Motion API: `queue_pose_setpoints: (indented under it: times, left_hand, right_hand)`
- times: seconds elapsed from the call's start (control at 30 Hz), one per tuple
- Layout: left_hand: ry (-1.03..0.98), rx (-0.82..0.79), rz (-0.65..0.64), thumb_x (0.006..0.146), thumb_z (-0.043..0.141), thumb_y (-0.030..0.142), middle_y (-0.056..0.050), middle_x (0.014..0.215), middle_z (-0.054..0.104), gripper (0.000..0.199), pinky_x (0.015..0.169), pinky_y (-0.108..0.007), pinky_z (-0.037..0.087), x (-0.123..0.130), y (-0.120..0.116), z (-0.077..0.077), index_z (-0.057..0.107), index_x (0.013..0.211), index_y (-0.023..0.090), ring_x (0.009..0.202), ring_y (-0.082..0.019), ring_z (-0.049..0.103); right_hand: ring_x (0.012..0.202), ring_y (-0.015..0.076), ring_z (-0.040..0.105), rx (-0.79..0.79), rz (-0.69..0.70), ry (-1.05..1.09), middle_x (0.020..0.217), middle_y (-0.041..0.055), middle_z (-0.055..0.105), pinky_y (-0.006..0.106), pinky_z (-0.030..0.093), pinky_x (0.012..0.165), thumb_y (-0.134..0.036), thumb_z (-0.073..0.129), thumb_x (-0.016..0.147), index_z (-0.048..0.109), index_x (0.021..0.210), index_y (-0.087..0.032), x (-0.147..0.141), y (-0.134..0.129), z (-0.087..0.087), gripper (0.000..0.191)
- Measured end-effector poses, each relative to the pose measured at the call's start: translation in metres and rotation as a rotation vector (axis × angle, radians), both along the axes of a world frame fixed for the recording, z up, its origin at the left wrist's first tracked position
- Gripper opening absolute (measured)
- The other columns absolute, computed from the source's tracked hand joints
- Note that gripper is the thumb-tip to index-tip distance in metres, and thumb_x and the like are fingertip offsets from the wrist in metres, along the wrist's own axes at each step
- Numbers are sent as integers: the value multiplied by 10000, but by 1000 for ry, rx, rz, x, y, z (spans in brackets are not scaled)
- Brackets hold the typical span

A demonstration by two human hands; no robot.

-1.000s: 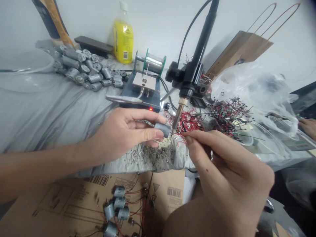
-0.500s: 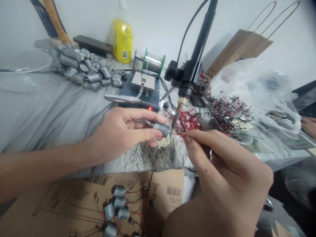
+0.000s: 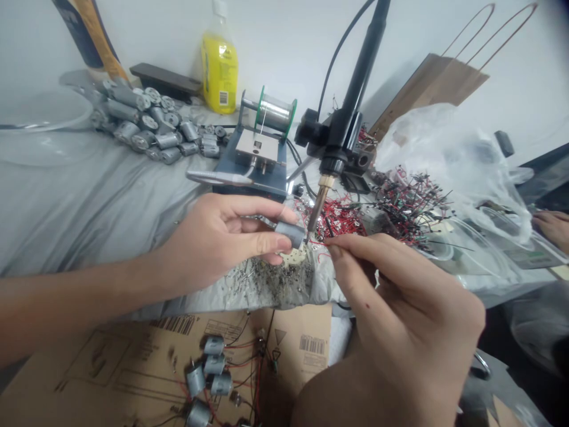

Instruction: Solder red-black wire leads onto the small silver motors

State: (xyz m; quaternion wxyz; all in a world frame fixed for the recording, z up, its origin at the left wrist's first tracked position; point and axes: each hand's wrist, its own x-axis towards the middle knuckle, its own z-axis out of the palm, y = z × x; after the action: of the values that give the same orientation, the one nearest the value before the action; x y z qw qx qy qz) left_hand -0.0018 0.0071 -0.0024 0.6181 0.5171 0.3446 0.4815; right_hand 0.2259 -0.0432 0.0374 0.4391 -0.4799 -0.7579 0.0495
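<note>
My left hand [image 3: 235, 231] grips a small grey electric motor [image 3: 290, 233] between thumb and fingers, its terminal end facing right. Thumb and forefinger of my right hand [image 3: 391, 290] pinch a red wire [image 3: 316, 242], whose end reaches the motor's terminals. Directly above that joint is the tip of a soldering iron [image 3: 316, 213], clamped in a black stand and pointing down; whether it touches the terminal I cannot tell. Behind my left hand stands the solder feeder [image 3: 258, 148], carrying a spool of solder wire [image 3: 276, 112].
Grey motors [image 3: 151, 121] are piled at the back left near a yellow bottle [image 3: 220, 71]. Red wires [image 3: 342, 216] and black-and-red leads [image 3: 413, 201] lie heaped at right. Wired motors [image 3: 216, 363] rest on cardboard [image 3: 293, 332] below. Another person's hand [image 3: 553, 228] is at the right edge.
My right hand has shifted slightly left with the red wire. The motor stays beneath the iron tip. The red light on the feeder no longer shows. The other person's hand moved slightly.
</note>
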Motion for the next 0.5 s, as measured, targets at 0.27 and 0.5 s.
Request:
queue_pose_setpoints:
  times: [0.27,0.5]
  left_hand:
    - [-13,-5,7,858,1002,241,-14,978,858,239,761,-211,733,2,-1,2,916,1082,234,818,-199,847]
    - [7,3,12,852,992,238,-24,982,858,245,774,-228,736,1,1,1,913,1084,223,778,-190,836]
  right_hand:
    - [740,113,689,-1,-3,-17,867,-21,795,282,470,614,-137,747,1041,782,994,-270,-1,2,-1,145]
    - [722,103,677,4,8,-14,853,-33,785,270,478,614,-118,746,1033,779,999,-270,-1,2,0,159]
